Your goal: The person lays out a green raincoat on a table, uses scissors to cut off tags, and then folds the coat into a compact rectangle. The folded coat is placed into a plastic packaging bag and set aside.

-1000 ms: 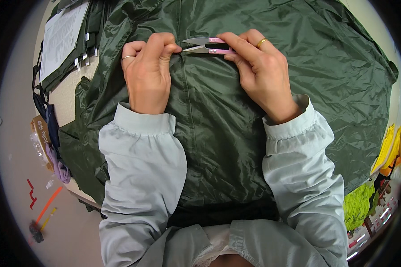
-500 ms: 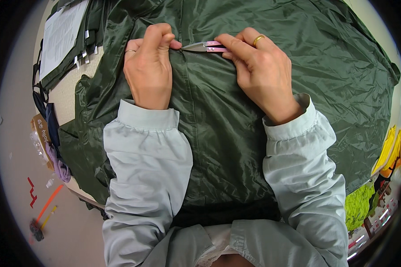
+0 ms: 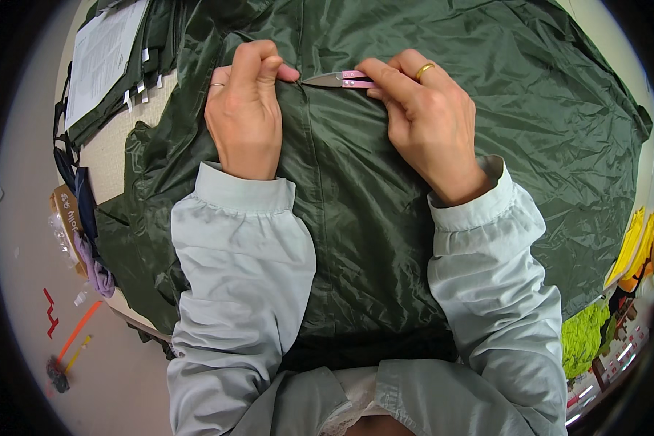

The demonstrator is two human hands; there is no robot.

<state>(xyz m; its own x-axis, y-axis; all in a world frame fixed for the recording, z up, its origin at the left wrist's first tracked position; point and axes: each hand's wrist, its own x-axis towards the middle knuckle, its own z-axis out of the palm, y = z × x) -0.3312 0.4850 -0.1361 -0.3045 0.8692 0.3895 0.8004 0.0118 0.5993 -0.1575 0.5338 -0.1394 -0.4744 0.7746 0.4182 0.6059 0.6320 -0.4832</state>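
Note:
Dark green, shiny fabric point(image 3: 385, 240) lies spread over the table, with a stitched seam running down its middle. Beside that seam, my left hand point(image 3: 245, 109) is closed in a pinch with the thumb tip pointing right; a fold of the green fabric appears to be in its grip, though the fingers hide most of it. My right hand point(image 3: 432, 120) holds small thread snips point(image 3: 327, 80) with pink handles between thumb and fingers. Their metal blades lie together and point left, the tip at the seam just beside my left thumb. Whether a thread is there is too small to tell.
Folded dark green pieces with white tags lie at the far left, a printed sheet point(image 3: 105, 62) on top. Beyond the table's left edge are a cardboard box point(image 3: 67, 218) and a lilac cloth point(image 3: 94, 265). Yellow point(image 3: 628, 247) and lime-green point(image 3: 587, 338) fabrics sit at the right.
The snips' blades have come closer together. Both hands and the seam appear slightly farther right and lower in the view. Each hand keeps its grip.

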